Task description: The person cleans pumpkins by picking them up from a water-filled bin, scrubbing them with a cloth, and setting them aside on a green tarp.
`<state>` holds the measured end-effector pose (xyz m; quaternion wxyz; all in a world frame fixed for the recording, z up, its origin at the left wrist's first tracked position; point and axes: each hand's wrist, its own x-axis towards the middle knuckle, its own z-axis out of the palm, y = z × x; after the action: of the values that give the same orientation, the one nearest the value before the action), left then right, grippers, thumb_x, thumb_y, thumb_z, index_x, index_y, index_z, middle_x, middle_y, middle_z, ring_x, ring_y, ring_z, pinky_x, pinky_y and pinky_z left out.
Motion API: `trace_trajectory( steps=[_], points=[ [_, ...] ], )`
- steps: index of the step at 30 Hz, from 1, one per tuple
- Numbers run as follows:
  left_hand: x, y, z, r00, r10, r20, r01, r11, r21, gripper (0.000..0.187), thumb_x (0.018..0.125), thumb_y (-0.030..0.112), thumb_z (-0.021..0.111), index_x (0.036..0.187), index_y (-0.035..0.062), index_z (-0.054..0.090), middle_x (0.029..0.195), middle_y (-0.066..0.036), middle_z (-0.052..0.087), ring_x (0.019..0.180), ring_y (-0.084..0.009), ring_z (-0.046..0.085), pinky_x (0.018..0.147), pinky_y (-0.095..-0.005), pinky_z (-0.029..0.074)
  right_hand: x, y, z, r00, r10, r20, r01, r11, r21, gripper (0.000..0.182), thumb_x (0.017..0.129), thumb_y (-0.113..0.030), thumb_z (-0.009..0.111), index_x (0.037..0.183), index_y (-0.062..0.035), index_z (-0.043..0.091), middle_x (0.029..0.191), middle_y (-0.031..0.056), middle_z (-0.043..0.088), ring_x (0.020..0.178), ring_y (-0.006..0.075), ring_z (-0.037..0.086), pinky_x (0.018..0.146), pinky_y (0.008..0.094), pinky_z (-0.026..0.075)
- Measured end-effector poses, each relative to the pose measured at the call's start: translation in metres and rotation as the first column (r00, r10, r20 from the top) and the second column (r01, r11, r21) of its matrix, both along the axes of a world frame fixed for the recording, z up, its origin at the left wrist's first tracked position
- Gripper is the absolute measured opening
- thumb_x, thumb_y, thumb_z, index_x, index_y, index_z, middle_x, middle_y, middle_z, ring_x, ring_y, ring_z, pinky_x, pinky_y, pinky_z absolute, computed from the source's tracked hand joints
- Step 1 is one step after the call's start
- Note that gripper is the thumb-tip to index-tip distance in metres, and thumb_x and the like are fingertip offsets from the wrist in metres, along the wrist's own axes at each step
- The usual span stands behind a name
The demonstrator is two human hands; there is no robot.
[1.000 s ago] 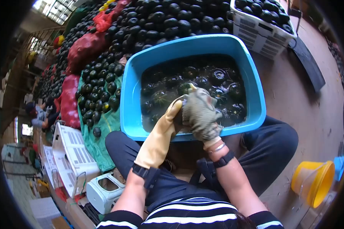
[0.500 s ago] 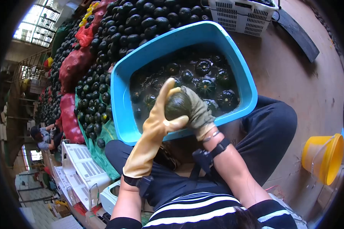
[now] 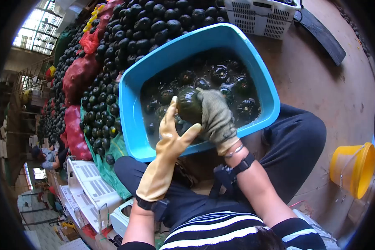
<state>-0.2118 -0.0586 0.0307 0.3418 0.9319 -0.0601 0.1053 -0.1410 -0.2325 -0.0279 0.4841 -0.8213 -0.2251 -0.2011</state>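
A wet, dark green squash (image 3: 189, 105) is held between my two hands over the water in a blue plastic tub (image 3: 131, 121). My left hand (image 3: 171, 133), in a long cream rubber glove, cups it from the near left side, thumb and fingers spread around it. On the right, my right hand (image 3: 217, 114), in a grey-green cloth glove, wraps around the squash with its fingers over the far side. Several more dark green squashes (image 3: 220, 74) float in the murky water beyond and beside the hands.
A large heap of dark squashes (image 3: 143, 25) lies behind and left of the tub, with red mesh sacks (image 3: 80, 79) along it. White crates stand at the back (image 3: 256, 18) and lower left (image 3: 93, 183). A yellow bucket (image 3: 348, 168) is at right. Another person (image 3: 50, 157) sits far left.
The squash has turned and shows more of its side. My right hand has shifted around its right side; my left hand has dropped slightly lower and nearer to me.
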Motion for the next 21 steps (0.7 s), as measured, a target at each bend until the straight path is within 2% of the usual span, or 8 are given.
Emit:
trace_trajectory(
  steps=[3,4,5,6,7,10,17,21],
  points=[
    [0.009,-0.01,0.015,0.935,-0.099,-0.341,-0.211,0.617,-0.758,0.064,0.103,0.029,0.071,0.155,0.0021,0.045,0.139,-0.023,0.063,0.122,-0.0296,0.066,0.107,-0.0414,0.053,-0.004,0.006,-0.004,0.901,0.0,-0.433,-0.144,0.943,-0.301,0.077,0.093,-0.033,0.07,0.16,-0.0064,0.043,0.156,0.0204,0.049,0.147,0.0359,0.044,0.126,0.0463,0.031],
    [0.004,0.015,-0.001,0.998,-0.066,-0.012,0.066,0.998,-0.009,0.049,0.109,0.028,0.063,0.148,0.0016,0.052,0.132,-0.021,0.066,0.112,-0.0276,0.068,0.097,-0.0381,0.057,-0.018,0.014,-0.013,0.963,-0.099,-0.252,0.027,0.961,-0.275,0.065,0.086,-0.03,0.075,0.145,-0.0091,0.055,0.139,0.0176,0.059,0.132,0.0376,0.054,0.115,0.0463,0.04],
    [0.019,0.034,-0.015,0.926,0.076,-0.37,-0.206,0.922,-0.326,0.041,0.111,0.029,0.058,0.142,0.0009,0.059,0.122,-0.015,0.07,0.105,-0.0236,0.069,0.09,-0.0327,0.057,-0.037,0.023,-0.029,0.974,-0.214,-0.068,0.195,0.957,-0.217,0.054,0.079,-0.028,0.081,0.129,-0.0117,0.067,0.122,0.0148,0.069,0.117,0.0393,0.063,0.104,0.0462,0.05],
    [0.028,0.025,-0.001,0.879,0.077,-0.471,-0.382,0.707,-0.596,0.037,0.111,0.028,0.058,0.135,0.0011,0.064,0.118,-0.012,0.072,0.102,-0.0215,0.069,0.089,-0.0312,0.056,-0.046,0.037,-0.055,0.955,-0.28,0.1,0.297,0.917,-0.267,0.058,0.088,-0.03,0.074,0.142,-0.0137,0.064,0.141,0.0121,0.065,0.132,0.0328,0.06,0.116,0.044,0.044],
    [0.037,0.014,0.012,0.827,0.028,-0.561,-0.526,0.391,-0.756,0.034,0.111,0.028,0.058,0.129,0.0013,0.07,0.113,-0.009,0.074,0.098,-0.0193,0.068,0.087,-0.0297,0.055,-0.057,0.037,-0.047,0.94,0.028,-0.339,-0.052,0.997,-0.06,0.066,0.107,-0.042,0.055,0.164,-0.0144,0.039,0.168,0.0121,0.038,0.158,0.0293,0.032,0.133,0.0431,0.019],
    [0.041,0.01,-0.008,0.915,0.106,-0.39,-0.361,0.648,-0.67,0.031,0.11,0.027,0.06,0.111,0.0019,0.079,0.103,-0.005,0.077,0.096,-0.0119,0.067,0.089,-0.0268,0.051,-0.033,0.019,0.023,0.997,0.075,0.008,-0.076,0.996,0.048,0.025,0.09,-0.024,0.069,0.114,-0.015,0.072,0.117,0.0092,0.071,0.114,0.0319,0.067,0.105,0.0436,0.051],
    [0.047,-0.002,0.034,0.925,-0.222,-0.308,-0.14,0.555,-0.82,0.045,0.113,0.031,0.052,0.108,-0.0043,0.078,0.11,-0.01,0.078,0.099,-0.0167,0.07,0.092,-0.0312,0.053,-0.024,0.012,0.018,0.962,0.258,-0.085,-0.227,0.936,0.267,0.057,0.079,-0.015,0.08,0.13,-0.0052,0.059,0.126,0.0213,0.068,0.124,0.0432,0.062,0.109,0.0483,0.049],
    [0.058,-0.007,0.011,0.952,0.138,-0.275,-0.293,0.674,-0.678,0.051,0.115,0.039,0.044,0.131,-0.0035,0.067,0.108,-0.013,0.078,0.099,-0.0205,0.071,0.093,-0.0343,0.055,-0.032,0.009,0.017,0.997,0.049,-0.06,-0.039,0.985,0.167,0.059,0.078,-0.019,0.081,0.131,-0.0048,0.06,0.128,0.0209,0.067,0.123,0.0417,0.062,0.109,0.0459,0.049]
  ],
)
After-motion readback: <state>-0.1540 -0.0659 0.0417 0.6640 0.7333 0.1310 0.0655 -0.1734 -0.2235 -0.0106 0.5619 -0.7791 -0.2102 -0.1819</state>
